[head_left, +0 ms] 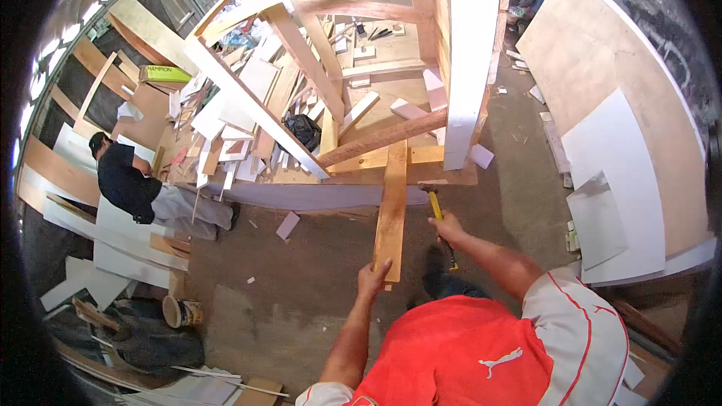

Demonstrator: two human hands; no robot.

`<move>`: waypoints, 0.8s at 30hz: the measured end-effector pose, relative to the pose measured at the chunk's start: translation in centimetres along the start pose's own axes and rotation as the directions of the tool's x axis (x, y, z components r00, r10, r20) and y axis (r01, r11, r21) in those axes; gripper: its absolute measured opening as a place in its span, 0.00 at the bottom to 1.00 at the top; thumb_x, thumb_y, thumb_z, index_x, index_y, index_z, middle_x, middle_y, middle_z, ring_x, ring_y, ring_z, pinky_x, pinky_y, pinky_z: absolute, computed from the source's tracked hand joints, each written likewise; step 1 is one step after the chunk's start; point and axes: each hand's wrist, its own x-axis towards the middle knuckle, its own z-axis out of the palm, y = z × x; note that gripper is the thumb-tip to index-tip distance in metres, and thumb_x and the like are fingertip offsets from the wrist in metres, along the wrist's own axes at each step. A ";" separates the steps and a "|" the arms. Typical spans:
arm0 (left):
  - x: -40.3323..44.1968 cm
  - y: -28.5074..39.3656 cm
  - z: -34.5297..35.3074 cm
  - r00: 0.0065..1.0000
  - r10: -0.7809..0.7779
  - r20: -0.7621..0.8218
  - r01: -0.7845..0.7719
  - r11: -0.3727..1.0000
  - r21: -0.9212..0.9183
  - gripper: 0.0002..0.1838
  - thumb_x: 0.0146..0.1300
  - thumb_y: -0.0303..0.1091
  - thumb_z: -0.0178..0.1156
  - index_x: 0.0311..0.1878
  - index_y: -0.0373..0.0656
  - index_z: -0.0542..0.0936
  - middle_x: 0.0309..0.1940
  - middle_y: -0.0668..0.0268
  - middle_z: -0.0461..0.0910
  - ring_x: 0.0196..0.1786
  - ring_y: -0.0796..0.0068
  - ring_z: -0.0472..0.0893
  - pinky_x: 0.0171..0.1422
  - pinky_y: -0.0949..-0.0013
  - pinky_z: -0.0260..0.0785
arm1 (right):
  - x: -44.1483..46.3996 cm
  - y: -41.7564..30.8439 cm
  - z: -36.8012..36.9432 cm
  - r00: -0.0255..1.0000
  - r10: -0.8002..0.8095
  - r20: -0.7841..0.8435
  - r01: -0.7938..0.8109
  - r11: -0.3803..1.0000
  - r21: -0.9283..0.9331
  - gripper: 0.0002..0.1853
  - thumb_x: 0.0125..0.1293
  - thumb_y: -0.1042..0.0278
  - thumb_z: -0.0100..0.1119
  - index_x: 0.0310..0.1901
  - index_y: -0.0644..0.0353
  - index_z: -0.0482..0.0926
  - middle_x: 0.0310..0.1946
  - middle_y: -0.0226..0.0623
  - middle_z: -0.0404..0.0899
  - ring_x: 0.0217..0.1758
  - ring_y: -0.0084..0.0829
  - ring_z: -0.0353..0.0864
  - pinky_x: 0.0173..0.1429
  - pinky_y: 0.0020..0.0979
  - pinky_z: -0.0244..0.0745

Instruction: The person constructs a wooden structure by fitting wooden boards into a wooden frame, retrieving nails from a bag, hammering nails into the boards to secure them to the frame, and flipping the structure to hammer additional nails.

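My left hand (372, 278) is closed around the near end of a long wooden board (392, 214). The board's far end reaches the lower beam of a wooden frame (380, 159). My right hand (445, 227) grips a yellow-handled hammer (435, 207) to the right of the board. The hammer's head is up near the edge of the platform (459, 175), and the handle's lower end hangs below my hand.
A person in dark clothing (124, 180) leans over the platform at the left. Offcuts (233, 116) cover the platform's left part. Large panels (617, 143) lie at the right. A bucket (183, 312) stands at lower left, and an offcut (287, 225) lies on the floor.
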 end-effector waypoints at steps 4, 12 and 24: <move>-1.8 -3.4 0.4 0.998 0.066 -0.005 -0.067 0.995 -0.069 0.31 0.60 0.57 0.74 0.46 0.33 0.85 0.31 0.63 0.85 0.27 0.76 0.83 0.28 0.70 0.74 | -2.6 0.7 0.0 1.000 -0.025 -0.001 0.025 0.999 0.046 0.15 0.72 0.61 0.64 0.47 0.60 0.70 0.25 0.29 0.70 0.22 0.24 0.71 0.22 0.30 0.70; -9.5 -6.4 -1.8 0.999 0.049 0.020 -0.049 0.999 -0.020 0.29 0.60 0.54 0.75 0.45 0.33 0.82 0.32 0.62 0.85 0.29 0.75 0.84 0.27 0.69 0.76 | -9.0 -0.7 -0.4 0.996 -0.081 -0.021 0.082 0.995 0.065 0.15 0.73 0.57 0.63 0.38 0.58 0.70 0.23 0.28 0.69 0.20 0.24 0.70 0.21 0.32 0.69; -9.7 -10.2 -4.9 0.988 0.106 -0.113 -0.097 0.992 0.077 0.27 0.59 0.51 0.76 0.43 0.34 0.82 0.31 0.64 0.84 0.31 0.77 0.84 0.30 0.68 0.77 | -6.5 -4.0 5.2 0.982 -0.182 0.057 0.169 0.969 0.180 0.13 0.76 0.57 0.58 0.40 0.57 0.70 0.24 0.27 0.70 0.20 0.22 0.70 0.23 0.30 0.73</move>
